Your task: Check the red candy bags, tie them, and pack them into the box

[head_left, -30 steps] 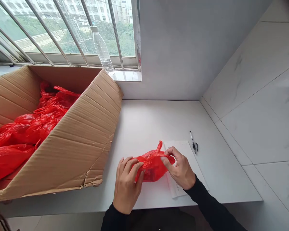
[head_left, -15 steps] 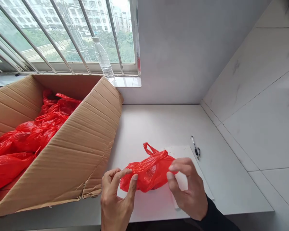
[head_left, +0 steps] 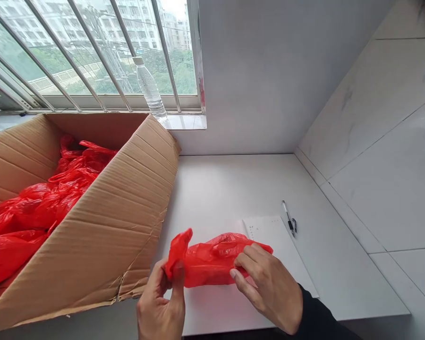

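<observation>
A crumpled red plastic bag (head_left: 212,264) is stretched between my two hands, just above the front of the white table. My left hand (head_left: 165,295) pinches its left end between thumb and fingers, and a bit of the bag sticks up above the grip. On the other end, my right hand (head_left: 265,281) is closed with its fingers curled over the red plastic. Whatever lies inside the bag, if anything, cannot be made out. Under the bag and partly covered by it is a sheet of white paper (head_left: 286,255) with small marks near its top.
A big cardboard box (head_left: 127,203) at left holds several red plastic bags (head_left: 56,193). A black-and-clear pen (head_left: 289,217) lies right of the paper on the white table (head_left: 230,189). A clear water bottle (head_left: 150,89) stands on the sill by the barred window.
My left hand has moved left and closed on the bag's end. My right hand has turned over and closed on the other side. The bag is now drawn out longer, sideways.
</observation>
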Motion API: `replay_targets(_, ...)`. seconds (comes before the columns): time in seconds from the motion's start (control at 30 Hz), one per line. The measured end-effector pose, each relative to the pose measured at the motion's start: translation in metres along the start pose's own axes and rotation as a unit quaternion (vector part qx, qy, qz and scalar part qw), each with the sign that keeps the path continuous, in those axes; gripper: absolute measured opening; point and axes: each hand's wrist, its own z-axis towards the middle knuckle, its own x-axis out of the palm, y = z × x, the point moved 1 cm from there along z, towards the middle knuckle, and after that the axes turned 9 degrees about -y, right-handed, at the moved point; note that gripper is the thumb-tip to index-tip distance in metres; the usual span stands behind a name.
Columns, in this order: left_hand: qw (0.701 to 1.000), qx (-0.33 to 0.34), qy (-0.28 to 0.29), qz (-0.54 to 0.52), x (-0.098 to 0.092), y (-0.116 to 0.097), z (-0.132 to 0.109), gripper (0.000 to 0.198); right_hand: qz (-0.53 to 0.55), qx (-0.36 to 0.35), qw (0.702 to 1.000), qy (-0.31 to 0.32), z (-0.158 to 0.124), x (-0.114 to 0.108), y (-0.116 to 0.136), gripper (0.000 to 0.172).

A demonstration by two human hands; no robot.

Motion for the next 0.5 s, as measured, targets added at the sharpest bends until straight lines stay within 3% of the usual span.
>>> replay_targets(0.13, 0.990, 0.006, 0.034, -0.136, -0.009, 0.000, -0.001, 0.050, -0.018, -0.013, 0.999, 0.043, -0.001, -0.001, 0.003, 0.037)
replay_targets(0.33, 0.984, 0.001, 0.101, -0.148, -0.015, 0.006, -0.006, 0.048, -0.079, 0.059, 0.994, 0.044, 0.000, 0.017, -0.007, 0.035)
replay_targets(0.5, 0.981, -0.035, 0.091, -0.170, -0.013, -0.007, -0.014, 0.044, -0.119, 0.015, 0.990, 0.070, 0.010, 0.015, -0.007, 0.043)
